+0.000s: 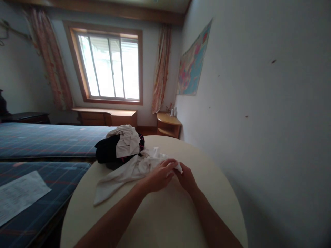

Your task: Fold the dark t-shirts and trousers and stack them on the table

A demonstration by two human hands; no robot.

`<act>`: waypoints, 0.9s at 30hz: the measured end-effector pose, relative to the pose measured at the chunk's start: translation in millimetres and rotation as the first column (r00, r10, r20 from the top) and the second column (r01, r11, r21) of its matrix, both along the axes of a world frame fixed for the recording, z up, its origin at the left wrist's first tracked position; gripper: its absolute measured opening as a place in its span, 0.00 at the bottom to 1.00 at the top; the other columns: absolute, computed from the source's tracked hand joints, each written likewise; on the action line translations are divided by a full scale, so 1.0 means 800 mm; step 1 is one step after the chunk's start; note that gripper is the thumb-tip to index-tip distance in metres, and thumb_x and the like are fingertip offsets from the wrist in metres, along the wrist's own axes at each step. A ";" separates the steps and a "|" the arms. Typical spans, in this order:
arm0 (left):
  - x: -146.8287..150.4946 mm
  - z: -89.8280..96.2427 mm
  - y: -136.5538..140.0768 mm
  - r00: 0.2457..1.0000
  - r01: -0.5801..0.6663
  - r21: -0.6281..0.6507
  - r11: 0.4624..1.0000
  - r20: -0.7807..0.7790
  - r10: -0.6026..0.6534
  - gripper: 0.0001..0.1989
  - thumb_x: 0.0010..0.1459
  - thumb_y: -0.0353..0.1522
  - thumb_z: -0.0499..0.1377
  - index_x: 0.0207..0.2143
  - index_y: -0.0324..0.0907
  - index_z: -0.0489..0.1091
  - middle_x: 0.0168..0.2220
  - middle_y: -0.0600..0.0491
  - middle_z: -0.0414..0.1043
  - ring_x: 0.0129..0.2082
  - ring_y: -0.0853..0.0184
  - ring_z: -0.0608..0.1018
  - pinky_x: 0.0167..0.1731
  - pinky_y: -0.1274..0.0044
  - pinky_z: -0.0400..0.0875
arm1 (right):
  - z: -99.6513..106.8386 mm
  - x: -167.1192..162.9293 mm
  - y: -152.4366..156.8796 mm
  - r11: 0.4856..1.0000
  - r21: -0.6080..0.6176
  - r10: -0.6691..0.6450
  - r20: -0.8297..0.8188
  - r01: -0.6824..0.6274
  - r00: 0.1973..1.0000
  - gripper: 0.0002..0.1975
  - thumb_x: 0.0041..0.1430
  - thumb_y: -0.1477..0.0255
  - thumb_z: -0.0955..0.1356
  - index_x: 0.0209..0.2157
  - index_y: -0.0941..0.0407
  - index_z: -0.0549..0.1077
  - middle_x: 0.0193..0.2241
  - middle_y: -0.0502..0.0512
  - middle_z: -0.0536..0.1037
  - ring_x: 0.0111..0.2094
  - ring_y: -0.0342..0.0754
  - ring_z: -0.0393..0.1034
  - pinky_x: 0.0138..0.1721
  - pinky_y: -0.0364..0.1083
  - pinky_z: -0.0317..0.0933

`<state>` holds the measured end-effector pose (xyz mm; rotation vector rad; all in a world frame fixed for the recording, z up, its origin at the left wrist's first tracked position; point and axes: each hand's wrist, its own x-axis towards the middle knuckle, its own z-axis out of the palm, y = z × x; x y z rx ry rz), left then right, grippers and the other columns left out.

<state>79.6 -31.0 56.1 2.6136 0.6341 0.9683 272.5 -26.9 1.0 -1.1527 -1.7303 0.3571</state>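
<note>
A crumpled white garment lies across the round cream table, with a long sleeve-like part stretching toward the left edge. My left hand is closed on the garment's right end, fingers bent over the fabric. Close against it, my right hand pinches a small white corner of the same cloth that sticks up between the two hands. Some of the fingertips are hidden behind the fabric and the other hand. Just behind the garment sits a pile of clothes with a black piece and a beige piece.
To the left are blue plaid mattresses, the nearer one bearing a printed sheet of paper. A white wall runs close along the right. Beyond the table stand a wooden desk and a corner shelf.
</note>
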 end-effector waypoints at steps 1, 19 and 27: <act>-0.003 -0.009 0.000 0.998 -0.054 -0.010 0.998 -0.019 0.054 0.30 0.61 0.29 0.54 0.65 0.46 0.55 0.64 0.45 0.58 0.63 0.58 0.63 0.62 0.64 0.60 | 0.004 0.001 -0.001 0.999 -0.042 -0.021 -0.049 0.019 0.999 0.15 0.63 0.58 0.65 0.40 0.55 0.73 0.34 0.56 0.79 0.35 0.52 0.72 0.37 0.48 0.66; -0.054 -0.077 0.028 0.845 -0.400 -0.322 0.858 0.233 0.481 0.11 0.64 0.39 0.51 0.44 0.43 0.65 0.31 0.54 0.73 0.32 0.64 0.76 0.34 0.74 0.69 | -0.013 0.001 0.005 0.977 -0.207 -0.154 -0.555 0.043 0.818 0.22 0.55 0.49 0.68 0.35 0.55 0.73 0.31 0.54 0.77 0.38 0.53 0.71 0.41 0.49 0.65; -0.049 -0.072 0.026 0.687 -0.297 -0.578 0.760 0.423 0.591 0.15 0.62 0.43 0.51 0.43 0.42 0.63 0.30 0.53 0.72 0.25 0.68 0.73 0.24 0.77 0.67 | 0.005 -0.023 0.009 0.954 -0.170 0.044 -0.733 -0.245 0.678 0.40 0.49 0.55 0.73 0.60 0.51 0.59 0.51 0.57 0.74 0.49 0.55 0.71 0.48 0.53 0.68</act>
